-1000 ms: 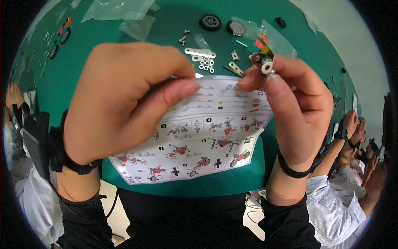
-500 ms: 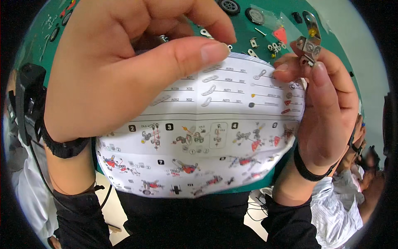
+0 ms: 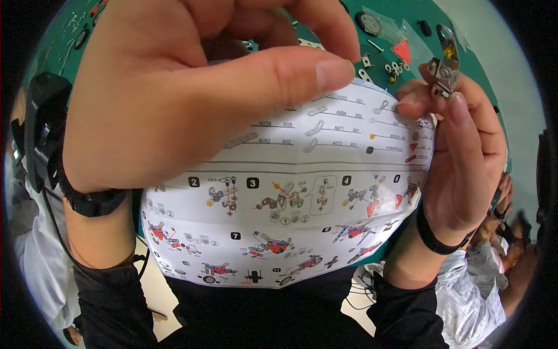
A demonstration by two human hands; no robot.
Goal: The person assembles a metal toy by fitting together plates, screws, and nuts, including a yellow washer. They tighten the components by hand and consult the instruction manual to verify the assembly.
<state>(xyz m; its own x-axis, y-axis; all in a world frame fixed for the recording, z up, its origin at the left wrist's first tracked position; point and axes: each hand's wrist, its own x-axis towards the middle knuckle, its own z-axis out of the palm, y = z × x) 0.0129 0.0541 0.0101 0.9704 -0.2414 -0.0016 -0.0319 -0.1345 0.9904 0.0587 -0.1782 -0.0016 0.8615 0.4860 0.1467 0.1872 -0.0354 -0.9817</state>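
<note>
My left hand (image 3: 168,99) looms large at the upper left, fingers curled and thumb tip meeting the index fingertip. Whatever may be between those tips is too small or hidden to make out. Between thumb and fingers of my right hand (image 3: 465,139) is a small metal bracket assembly (image 3: 446,67), made of bent silvery plates with a yellow bit. Below and between both hands spreads a white instruction sheet (image 3: 302,166), printed with part drawings and numbered build steps. It bulges toward me; my left hand covers its upper left, and the right fingers are beside its right edge.
On the green table (image 3: 474,70) beyond the sheet lie a black-and-grey wheel (image 3: 368,24), a red triangular piece (image 3: 401,51), a metal pin (image 3: 375,46), perforated plates and a clear bag. A black device (image 3: 43,128) with a cable stands at left. Other people sit at both sides.
Both hands have shifted slightly right in the picture, keeping their finger poses. The sheet and table parts also appear further right, and the sheet's print looks sharper.
</note>
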